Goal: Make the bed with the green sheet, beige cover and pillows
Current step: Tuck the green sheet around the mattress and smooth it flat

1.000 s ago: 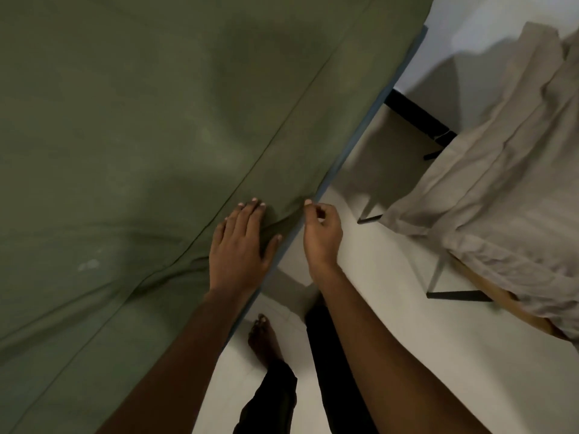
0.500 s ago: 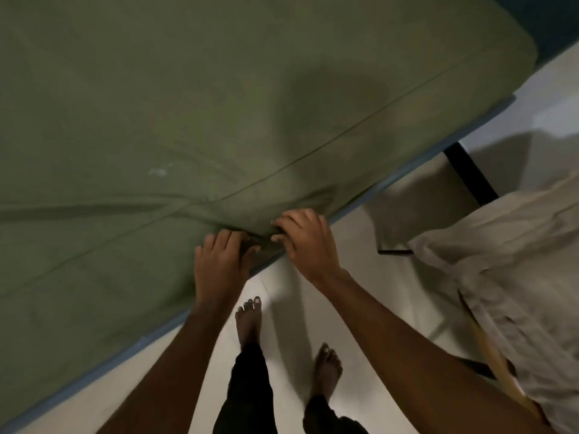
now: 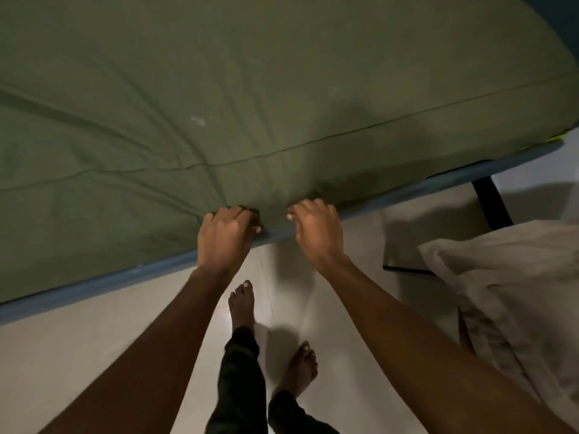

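Observation:
The green sheet [image 3: 250, 98] covers the mattress across the upper part of the view, creased near its lower side. My left hand [image 3: 224, 234] grips a bunch of the sheet's lower edge at the side of the mattress. A little to its right, my right hand [image 3: 315, 228] has its fingers curled over the same edge, where the sheet meets the blue bed frame [image 3: 94, 286]. The beige cover [image 3: 513, 296] lies heaped at the right edge. No pillows are in view.
Pale floor [image 3: 78, 355] runs below the bed, with my bare feet [image 3: 242, 303] on it close to the frame. A black bed leg [image 3: 490, 200] stands at the right. A wooden edge shows under the beige cover.
Both hands have shifted to the sheet's lower edge and curled onto it; the left was flat a second ago. The view has swung so the bed's side runs more level.

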